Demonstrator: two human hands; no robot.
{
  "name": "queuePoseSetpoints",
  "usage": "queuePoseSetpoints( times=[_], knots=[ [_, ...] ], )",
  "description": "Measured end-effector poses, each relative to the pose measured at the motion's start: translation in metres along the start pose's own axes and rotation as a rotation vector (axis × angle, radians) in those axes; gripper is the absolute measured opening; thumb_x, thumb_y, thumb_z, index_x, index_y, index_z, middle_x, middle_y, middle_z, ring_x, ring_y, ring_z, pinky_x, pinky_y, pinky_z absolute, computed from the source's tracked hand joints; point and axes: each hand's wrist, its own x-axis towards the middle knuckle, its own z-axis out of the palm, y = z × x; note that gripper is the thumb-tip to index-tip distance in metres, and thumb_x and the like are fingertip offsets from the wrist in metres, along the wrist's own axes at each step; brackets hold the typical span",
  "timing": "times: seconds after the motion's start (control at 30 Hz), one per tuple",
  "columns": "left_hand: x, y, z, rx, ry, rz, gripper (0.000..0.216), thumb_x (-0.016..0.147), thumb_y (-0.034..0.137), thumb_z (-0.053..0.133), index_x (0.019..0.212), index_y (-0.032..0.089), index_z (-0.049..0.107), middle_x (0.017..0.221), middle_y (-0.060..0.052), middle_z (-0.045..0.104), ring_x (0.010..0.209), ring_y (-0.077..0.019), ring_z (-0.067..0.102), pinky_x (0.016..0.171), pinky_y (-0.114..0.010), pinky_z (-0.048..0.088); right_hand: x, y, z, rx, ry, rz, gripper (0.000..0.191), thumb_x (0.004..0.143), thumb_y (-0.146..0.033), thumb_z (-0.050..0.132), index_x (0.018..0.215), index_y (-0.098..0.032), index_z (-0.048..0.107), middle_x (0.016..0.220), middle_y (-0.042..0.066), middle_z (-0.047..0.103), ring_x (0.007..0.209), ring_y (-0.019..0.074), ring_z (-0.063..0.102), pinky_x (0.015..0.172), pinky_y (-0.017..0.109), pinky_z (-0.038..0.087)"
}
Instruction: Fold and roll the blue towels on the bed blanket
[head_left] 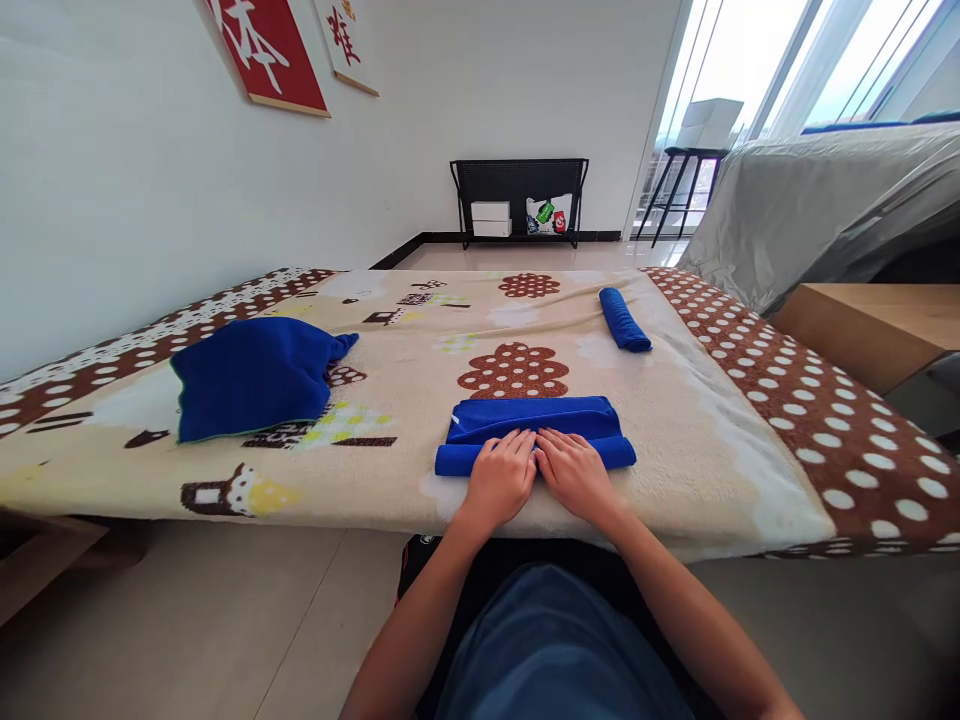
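Observation:
A blue towel (pixel 540 417), partly rolled, lies in front of me on the bed. Its near edge forms a thick roll, while the far part lies flat, with a small white tag at its left corner. My left hand (pixel 505 472) rests on the middle of the roll, fingers stretched out over it. Right beside it, my right hand (pixel 573 468) lies on the same roll, also with fingers extended, and the two hands nearly touch. The undersides of both hands and the thumbs are mostly hidden.
A crumpled blue towel (pixel 255 380) lies loose on the left of the patterned blanket (pixel 405 370). At the far right is a tightly rolled blue towel (pixel 624 320). A wooden piece of furniture (pixel 877 315) stands beyond the bed's right side, and a black rack (pixel 519 185) by the back wall.

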Motion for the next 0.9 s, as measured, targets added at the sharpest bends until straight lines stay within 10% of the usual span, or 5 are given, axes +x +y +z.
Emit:
queuePoseSetpoints(
  times=[0.63, 0.9],
  knots=[
    [-0.039, -0.094, -0.027, -0.167, 0.179, -0.375, 0.039, 0.100, 0.040, 0.042, 0.116, 0.022, 0.073, 0.126, -0.008, 0.072, 0.121, -0.0259, 0.065, 0.105, -0.042, 0.047, -0.025, 0.085, -0.020, 0.059, 0.081, 0.380, 0.038, 0.102, -0.040, 0.041, 0.111, -0.022, 0.074, 0.117, 0.008, 0.073, 0.111, 0.0234, 0.067, 0.099, 0.038, 0.048],
    [0.017, -0.139, -0.024, -0.177, 0.129, -0.381, 0.029, 0.087, 0.034, 0.061, 0.109, 0.019, 0.072, 0.118, -0.011, 0.071, 0.113, -0.0285, 0.063, 0.103, -0.041, 0.046, 0.018, 0.133, -0.019, 0.050, 0.003, 0.563, 0.043, 0.099, -0.037, 0.046, 0.133, -0.017, 0.062, 0.106, 0.011, 0.073, 0.096, 0.0246, 0.069, 0.082, 0.034, 0.048]
  ],
)
